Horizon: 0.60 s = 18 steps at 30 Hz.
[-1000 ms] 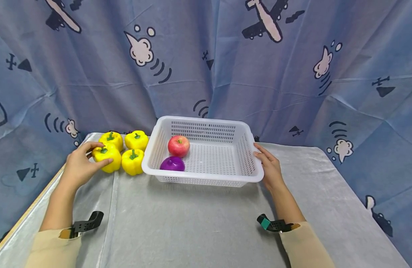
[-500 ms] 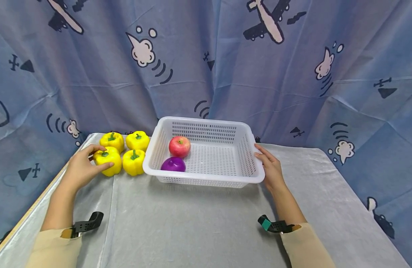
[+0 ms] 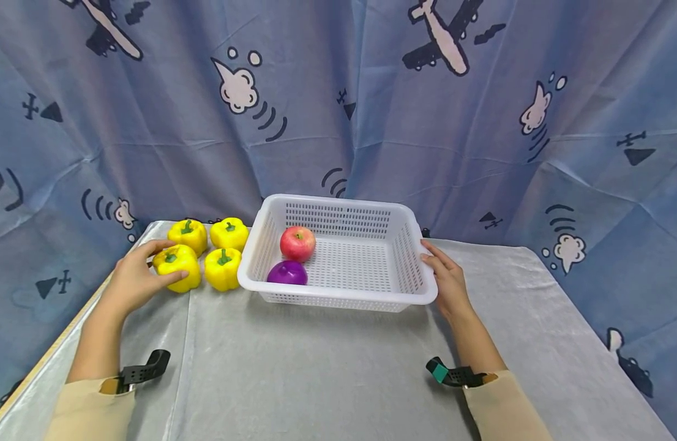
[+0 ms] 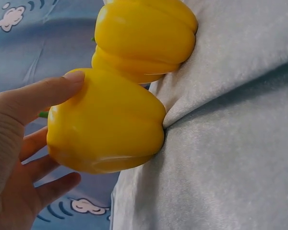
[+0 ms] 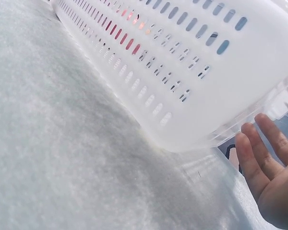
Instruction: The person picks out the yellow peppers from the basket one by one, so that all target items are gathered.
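Observation:
My left hand (image 3: 133,278) holds a yellow bell pepper (image 3: 179,268), thumb on its near side and fingers behind it. In the left wrist view the thumb presses this pepper (image 4: 105,122) near its stem end, and its base is right at the cloth. Beside and behind it stand several more yellow bell peppers (image 3: 223,269), stems up. My right hand (image 3: 448,278) touches the right end of a white slotted basket (image 3: 338,299). In the right wrist view its fingers (image 5: 276,136) are extended along the basket's end. A red apple (image 3: 297,244) and a purple eggplant-like piece (image 3: 287,272) lie in the basket's left part.
A pale grey cloth (image 3: 316,367) covers the table, with a crease running forward on the left. A blue printed curtain (image 3: 316,110) hangs close behind the basket. The table's wooden edge (image 3: 46,355) shows at the left.
The held bell pepper has shifted slightly toward me, widening the gap to the one behind. The head view has tilted a little upward. My right hand stays at the basket.

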Tool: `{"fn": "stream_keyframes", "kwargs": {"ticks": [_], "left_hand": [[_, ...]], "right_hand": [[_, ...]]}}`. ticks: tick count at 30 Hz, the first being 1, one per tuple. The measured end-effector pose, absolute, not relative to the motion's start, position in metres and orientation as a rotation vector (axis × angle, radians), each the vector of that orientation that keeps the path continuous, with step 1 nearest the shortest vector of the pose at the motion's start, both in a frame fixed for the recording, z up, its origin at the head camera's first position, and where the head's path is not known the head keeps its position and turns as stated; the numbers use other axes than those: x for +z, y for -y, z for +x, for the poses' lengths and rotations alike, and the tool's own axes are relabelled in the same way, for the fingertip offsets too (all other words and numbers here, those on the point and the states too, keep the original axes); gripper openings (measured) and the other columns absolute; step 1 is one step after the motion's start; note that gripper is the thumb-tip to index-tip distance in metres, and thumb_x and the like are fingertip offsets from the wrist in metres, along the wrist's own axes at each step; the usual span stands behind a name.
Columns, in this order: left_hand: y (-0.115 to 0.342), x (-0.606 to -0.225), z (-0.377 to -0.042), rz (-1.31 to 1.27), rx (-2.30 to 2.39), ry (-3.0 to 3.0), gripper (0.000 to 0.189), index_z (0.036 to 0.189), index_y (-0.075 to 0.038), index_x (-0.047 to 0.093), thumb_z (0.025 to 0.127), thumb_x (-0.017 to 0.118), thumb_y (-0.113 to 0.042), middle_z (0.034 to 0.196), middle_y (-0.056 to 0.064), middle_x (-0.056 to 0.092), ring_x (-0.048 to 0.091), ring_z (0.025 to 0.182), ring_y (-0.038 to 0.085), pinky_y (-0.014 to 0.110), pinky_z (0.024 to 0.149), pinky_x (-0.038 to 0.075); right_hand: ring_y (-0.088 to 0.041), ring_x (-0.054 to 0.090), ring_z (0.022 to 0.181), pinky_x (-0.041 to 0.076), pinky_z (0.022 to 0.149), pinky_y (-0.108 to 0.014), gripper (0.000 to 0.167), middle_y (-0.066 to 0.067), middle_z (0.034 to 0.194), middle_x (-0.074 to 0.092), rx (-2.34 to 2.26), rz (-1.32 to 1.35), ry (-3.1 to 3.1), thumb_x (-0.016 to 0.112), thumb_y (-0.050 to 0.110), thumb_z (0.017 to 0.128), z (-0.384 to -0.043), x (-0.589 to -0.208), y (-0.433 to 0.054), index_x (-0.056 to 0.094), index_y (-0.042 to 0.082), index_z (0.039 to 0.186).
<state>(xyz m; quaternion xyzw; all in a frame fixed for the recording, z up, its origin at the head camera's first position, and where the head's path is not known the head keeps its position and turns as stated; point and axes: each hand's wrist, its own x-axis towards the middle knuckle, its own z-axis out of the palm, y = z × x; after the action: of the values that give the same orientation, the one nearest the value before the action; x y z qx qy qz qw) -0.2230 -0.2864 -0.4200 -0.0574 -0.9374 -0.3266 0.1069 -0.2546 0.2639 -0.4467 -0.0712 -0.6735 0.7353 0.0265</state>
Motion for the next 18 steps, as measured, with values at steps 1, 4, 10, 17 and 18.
{"fn": "stream_keyframes", "kwargs": {"ticks": [1, 4, 10, 17, 18], "left_hand": [[0.287, -0.420, -0.223, -0.175, -0.965, 2.758, 0.067, 0.140, 0.002, 0.052, 0.087, 0.080, -0.030, 0.141, 0.029, 0.055, 0.051, 0.123, 0.050, 0.065, 0.097, 0.043], [0.289, -0.420, -0.224, -0.172, -0.964, 2.763, 0.069, 0.142, 0.001, 0.052, 0.088, 0.080, -0.032, 0.141, 0.028, 0.054, 0.051, 0.124, 0.049, 0.065, 0.098, 0.044], [0.291, -0.418, -0.223, -0.146, -0.976, 2.791, 0.070, 0.142, -0.001, 0.052, 0.088, 0.079, -0.036, 0.142, 0.028, 0.054, 0.051, 0.123, 0.052, 0.066, 0.098, 0.045], [0.297, -0.415, -0.219, -0.091, -0.941, 2.771, 0.065, 0.139, 0.001, 0.055, 0.087, 0.080, -0.029, 0.138, 0.031, 0.056, 0.053, 0.120, 0.051, 0.064, 0.096, 0.045], [0.298, -0.415, -0.219, -0.083, -0.933, 2.774, 0.065, 0.139, 0.001, 0.055, 0.087, 0.080, -0.028, 0.138, 0.031, 0.056, 0.053, 0.119, 0.050, 0.064, 0.096, 0.045]], "right_hand": [[-0.002, 0.058, 0.113, 0.055, 0.085, -0.015, 0.051, 0.002, 0.147, 0.049, 2.275, -0.220, 2.077, 0.051, 0.021, 0.105, -0.255, -0.447, -0.264, 0.043, 0.017, 0.155], [-0.001, 0.059, 0.110, 0.056, 0.084, -0.015, 0.051, 0.005, 0.142, 0.052, 2.283, -0.225, 2.062, 0.052, 0.021, 0.104, -0.254, -0.447, -0.264, 0.043, 0.017, 0.154], [0.000, 0.061, 0.109, 0.057, 0.083, -0.015, 0.051, 0.009, 0.138, 0.055, 2.286, -0.243, 2.047, 0.053, 0.020, 0.104, -0.253, -0.448, -0.265, 0.044, 0.018, 0.154], [-0.001, 0.059, 0.112, 0.056, 0.084, -0.014, 0.051, 0.007, 0.143, 0.052, 2.299, -0.218, 2.062, 0.054, 0.022, 0.104, -0.255, -0.448, -0.265, 0.044, 0.019, 0.155], [-0.001, 0.060, 0.111, 0.056, 0.084, -0.014, 0.051, 0.008, 0.142, 0.053, 2.297, -0.212, 2.061, 0.054, 0.023, 0.104, -0.255, -0.449, -0.265, 0.044, 0.020, 0.154]]}}
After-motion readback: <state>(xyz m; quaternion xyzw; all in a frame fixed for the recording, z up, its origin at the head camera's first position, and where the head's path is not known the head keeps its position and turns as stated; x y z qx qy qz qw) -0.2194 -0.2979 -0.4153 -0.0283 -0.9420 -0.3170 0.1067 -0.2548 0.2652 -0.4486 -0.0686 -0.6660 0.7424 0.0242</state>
